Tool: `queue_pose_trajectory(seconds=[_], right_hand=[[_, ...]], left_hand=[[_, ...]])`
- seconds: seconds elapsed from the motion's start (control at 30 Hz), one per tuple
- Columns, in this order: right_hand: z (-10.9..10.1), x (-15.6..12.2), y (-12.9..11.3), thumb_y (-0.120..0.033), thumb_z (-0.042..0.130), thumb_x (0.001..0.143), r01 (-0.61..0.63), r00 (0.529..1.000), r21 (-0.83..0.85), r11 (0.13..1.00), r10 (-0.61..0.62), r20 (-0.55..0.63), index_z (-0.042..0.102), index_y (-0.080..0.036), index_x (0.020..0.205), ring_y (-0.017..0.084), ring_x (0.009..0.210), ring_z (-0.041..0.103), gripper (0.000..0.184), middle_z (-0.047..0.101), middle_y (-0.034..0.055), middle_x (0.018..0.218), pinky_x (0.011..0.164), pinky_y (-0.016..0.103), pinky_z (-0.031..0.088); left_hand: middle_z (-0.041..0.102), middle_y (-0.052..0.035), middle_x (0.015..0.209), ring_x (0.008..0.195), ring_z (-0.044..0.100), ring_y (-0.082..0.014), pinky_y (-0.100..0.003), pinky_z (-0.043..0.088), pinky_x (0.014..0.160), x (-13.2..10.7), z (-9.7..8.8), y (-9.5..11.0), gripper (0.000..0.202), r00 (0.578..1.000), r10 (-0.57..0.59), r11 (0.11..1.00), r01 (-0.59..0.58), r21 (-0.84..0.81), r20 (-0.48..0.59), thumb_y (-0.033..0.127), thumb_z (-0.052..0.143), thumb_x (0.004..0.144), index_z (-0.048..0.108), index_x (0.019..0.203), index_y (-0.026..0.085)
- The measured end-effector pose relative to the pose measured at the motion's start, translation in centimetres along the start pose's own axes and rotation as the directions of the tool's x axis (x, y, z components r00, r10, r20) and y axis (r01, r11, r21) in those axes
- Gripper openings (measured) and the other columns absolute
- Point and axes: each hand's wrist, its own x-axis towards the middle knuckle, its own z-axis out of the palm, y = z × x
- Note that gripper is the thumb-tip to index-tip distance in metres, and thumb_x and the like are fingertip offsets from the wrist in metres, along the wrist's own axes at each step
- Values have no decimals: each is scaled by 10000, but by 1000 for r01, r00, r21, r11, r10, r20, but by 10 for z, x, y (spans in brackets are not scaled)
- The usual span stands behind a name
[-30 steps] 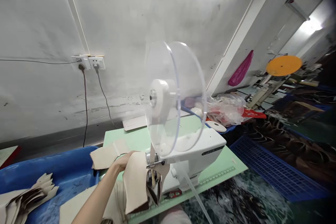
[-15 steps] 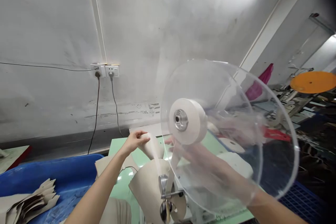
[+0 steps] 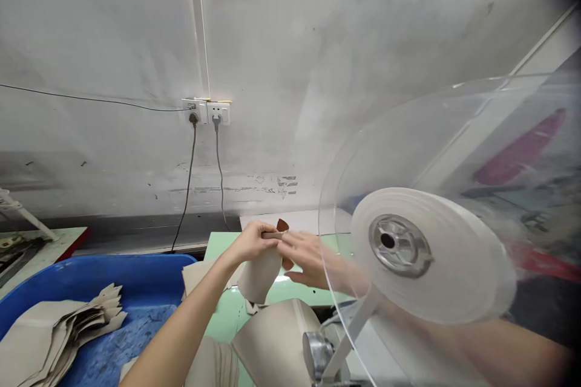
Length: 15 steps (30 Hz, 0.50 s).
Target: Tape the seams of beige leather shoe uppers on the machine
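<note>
Both hands meet over the far part of the green table, in front of the wall. My left hand is closed on the top edge of a beige leather piece that hangs down from it. My right hand reaches in from behind the clear plastic reel and pinches the same piece from the right. The piece shows a brown underside at its top corner. A roll of white tape sits on the reel's hub, close to the camera.
A blue tub at the left holds a stack of beige cut pieces. More beige pieces lie at the machine's metal guide. Two cables hang from a wall socket. A second green table is at far left.
The view has swung left and closer to the reel. My left hand lifted the beige piece away from the machine toward the wall, and my right hand came in and took hold of it.
</note>
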Motion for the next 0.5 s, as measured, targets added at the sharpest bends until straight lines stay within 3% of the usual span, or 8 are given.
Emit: queue_pose_trajectory(seconds=[0.07, 0.13, 0.17, 0.23, 0.3, 0.37, 0.43, 0.5], right_hand=[[-2, 14, 3, -183, 698, 691, 4, 1000, 18, 1000, -4, 9, 583, -163, 980, 196, 928, 518, 312, 593, 69, 1038, 809, 300, 393], [1, 28, 12, -156, 727, 632, -39, 989, 92, 995, 25, 147, 580, -149, 1073, 215, 1000, 517, 464, 588, 72, 1092, 859, 305, 378], [5, 34, 17, -128, 706, 634, -68, 968, 128, 989, 35, 247, 614, -163, 1024, 198, 955, 532, 403, 612, 39, 1006, 850, 294, 370], [16, 44, 26, -96, 627, 696, -127, 912, 141, 982, 60, 406, 646, -173, 768, 137, 724, 512, 107, 563, -28, 686, 747, 263, 348], [26, 51, 32, -83, 547, 751, -168, 902, 119, 979, 104, 419, 564, -163, 574, 100, 559, 391, 195, 429, -40, 515, 643, 259, 294], [32, 55, 36, -77, 543, 741, -166, 896, 138, 976, 91, 434, 515, -162, 531, 95, 518, 326, 228, 409, -33, 495, 585, 264, 240], [36, 56, 38, -48, 535, 705, -162, 879, 171, 972, 63, 473, 496, -164, 527, 97, 515, 316, 216, 415, -27, 500, 565, 271, 217], [37, 54, 38, -48, 513, 702, -174, 851, 219, 960, 35, 523, 508, -167, 549, 102, 528, 342, 194, 432, -21, 521, 551, 267, 226]], left_hand=[[511, 27, 602, 605, 432, -124, -238, 317, 555, -3, -3, 0, 240, 998, 21, 999, -24, 44, 60, 336, 628, 778, 639, 614, 161], [442, 37, 554, 582, 391, -124, -246, 287, 553, -9, -7, -4, 291, 997, 42, 987, -52, 153, 68, 358, 629, 786, 600, 563, 173], [418, 37, 540, 582, 384, -132, -253, 286, 561, -15, -9, -9, 321, 998, 48, 971, -54, 232, 29, 385, 619, 798, 588, 552, 180], [424, 23, 543, 629, 427, -174, -274, 319, 604, -33, -12, -26, 354, 995, 26, 924, 15, 383, -100, 460, 597, 811, 603, 578, 194], [512, -10, 610, 765, 506, -253, -319, 381, 687, -62, -12, -51, 311, 975, -58, 888, 148, 436, -213, 506, 640, 761, 660, 665, 212], [615, -39, 738, 912, 544, -324, -406, 417, 817, -99, -7, -80, 238, 953, -172, 881, 262, 395, -249, 454, 732, 668, 708, 778, 243], [670, -26, 792, 907, 589, -318, -504, 351, 979, -138, 0, -103, 145, 936, -238, 884, 320, 342, -260, 347, 740, 657, 712, 780, 276], [704, -7, 800, 879, 626, -297, -524, 297, 1051, -173, 3, -115, 42, 908, -269, 896, 359, 262, -322, 317, 673, 727, 699, 743, 289]])
